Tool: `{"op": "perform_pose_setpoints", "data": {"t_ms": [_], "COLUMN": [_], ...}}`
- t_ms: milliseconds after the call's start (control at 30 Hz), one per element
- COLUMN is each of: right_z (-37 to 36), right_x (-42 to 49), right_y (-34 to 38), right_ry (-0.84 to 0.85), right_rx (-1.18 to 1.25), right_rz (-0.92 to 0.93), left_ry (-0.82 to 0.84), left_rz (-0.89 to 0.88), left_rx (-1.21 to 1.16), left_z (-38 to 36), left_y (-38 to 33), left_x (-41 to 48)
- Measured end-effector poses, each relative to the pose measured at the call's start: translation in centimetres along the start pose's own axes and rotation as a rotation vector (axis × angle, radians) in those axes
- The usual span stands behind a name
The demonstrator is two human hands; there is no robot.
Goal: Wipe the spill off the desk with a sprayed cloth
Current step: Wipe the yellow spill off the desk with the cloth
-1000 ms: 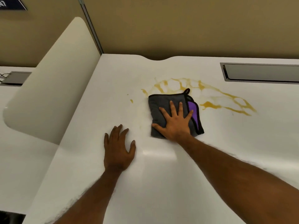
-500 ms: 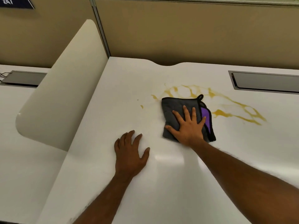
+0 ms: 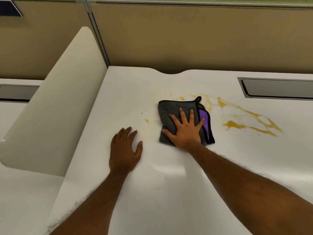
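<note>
Under the spread fingers [image 3: 191,116] of the right hand [image 3: 185,131] lies a folded grey microfibre cloth [image 3: 171,112], black-edged, with a purple inner face showing just past the little finger. The palm is pressed flat and the fingers are splayed rather than curled, gripping nothing; that looks like a way to spread pressure over the whole pad so it can be pushed across the white desk [image 3: 169,192]. The left hand [image 3: 124,150] rests flat and open on bare desk, apart from the cloth on its thumb side, and holds nothing. I take it to be bracing the body while the other arm reaches.

The yellow spill [image 3: 237,124] sits mostly beyond the right hand's little finger, in thin branching streaks and one thicker pool. More faint trails run past the fingertips around the cloth's hanging loop [image 3: 198,99]. Two small droplets [image 3: 146,120] lie on the thumb side, between the hands. Most of the mess seems unwiped, so the job looks barely begun.

Whatever liquid lies beneath the cloth is hidden, as is how wet the fabric is; no spray bottle is in view. A recessed cable tray [image 3: 277,89] far beyond the little finger is cut off by the frame edge. The curved divider panel [image 3: 55,107] hides part of the neighbouring desk.
</note>
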State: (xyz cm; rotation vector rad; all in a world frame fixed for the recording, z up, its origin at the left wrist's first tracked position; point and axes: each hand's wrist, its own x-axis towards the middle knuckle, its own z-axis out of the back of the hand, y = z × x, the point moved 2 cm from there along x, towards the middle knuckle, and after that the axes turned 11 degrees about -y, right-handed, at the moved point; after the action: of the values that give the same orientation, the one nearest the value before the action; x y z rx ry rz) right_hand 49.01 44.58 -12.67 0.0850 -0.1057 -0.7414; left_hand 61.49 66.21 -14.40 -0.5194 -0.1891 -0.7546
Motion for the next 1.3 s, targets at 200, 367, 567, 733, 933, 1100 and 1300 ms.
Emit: {"op": "perform_pose_setpoints", "data": {"t_ms": [200, 367, 567, 733, 933, 1100, 1300], "right_z": [-0.4, -0.2, -1.1, -1.3, -0.8, -1.1, -0.8], "right_x": [0.1, 0.9, 6.4, 4.1, 4.8, 7.1, 0.7], "right_y": [2.8, -0.4, 4.1, 7.2, 1.4, 5.7, 2.3], "right_ry": [0.001, -0.059, 0.012, 0.036, -0.03, 0.037, -0.054], "right_rx": [0.023, 0.024, 0.034, 0.002, 0.062, 0.047, 0.075], "right_rz": [0.201, 0.156, 0.008, 0.258, 0.07, 0.078, 0.291], "left_ry": [-0.004, 0.001, 0.018, 0.02, 0.027, 0.042, 0.048], "left_rz": [0.002, 0.007, 0.03, 0.025, 0.035, 0.028, 0.023], "left_rx": [-0.014, -0.02, -0.017, -0.023, -0.019, -0.014, -0.008], "left_z": [0.2, 0.0, 0.1, 0.3, 0.2, -0.1, 0.2], "left_y": [0.1, 0.2, 0.1, 0.1, 0.1, 0.4, 0.2], "left_x": [0.0, 0.0, 0.0, 0.0, 0.1, 0.1, 0.2]}}
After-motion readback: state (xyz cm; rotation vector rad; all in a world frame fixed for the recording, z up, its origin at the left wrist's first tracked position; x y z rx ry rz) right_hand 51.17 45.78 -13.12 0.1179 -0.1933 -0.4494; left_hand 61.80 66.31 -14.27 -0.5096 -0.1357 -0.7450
